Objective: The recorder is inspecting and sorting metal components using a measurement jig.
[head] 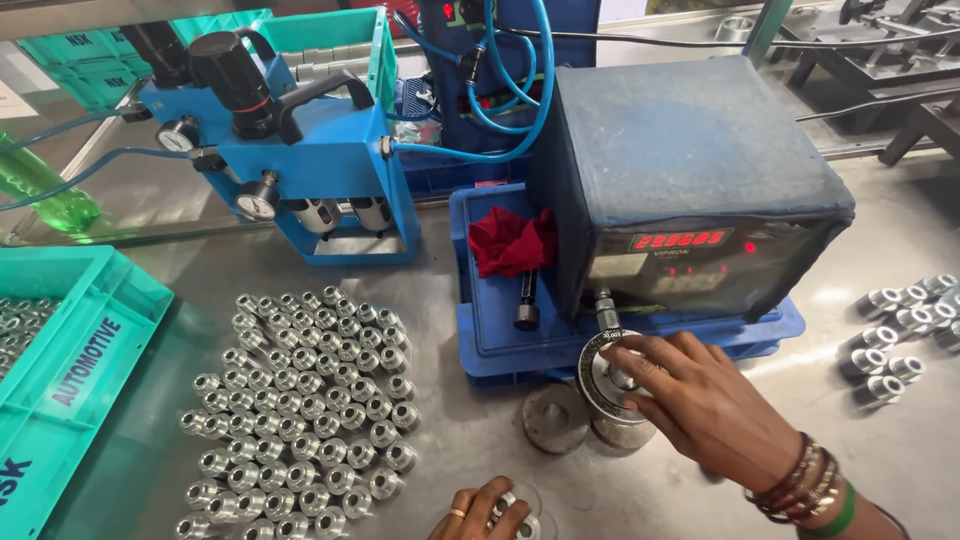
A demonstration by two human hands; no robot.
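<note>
a: right hand (pixel 700 395) — what's it on?
b: fingers closed on a small metal bush (pixel 627 379) seated atop the round gauge fixture (pixel 606 385), just in front of the blue-covered readout box (pixel 690 190). left hand (pixel 483 512) sits nearer the cam than the box, fingers curled round another shiny bush (pixel 505 503).
a: handling?
b: prob solid steel, stiff, dense for its size, smooth & maybe oily so slippery. best pinched by the outer wall w/ fingertips, not the bore.
a: surface, room?
b: steel bench (pixel 470 430), hard, parts would roll. rows of bushes (pixel 300 410) left of the box, a few more (pixel 905 325) right of it, teal crate (pixel 70 370) far left, blue regulator unit (pixel 290 150) behind-left. tight but workable.
</note>
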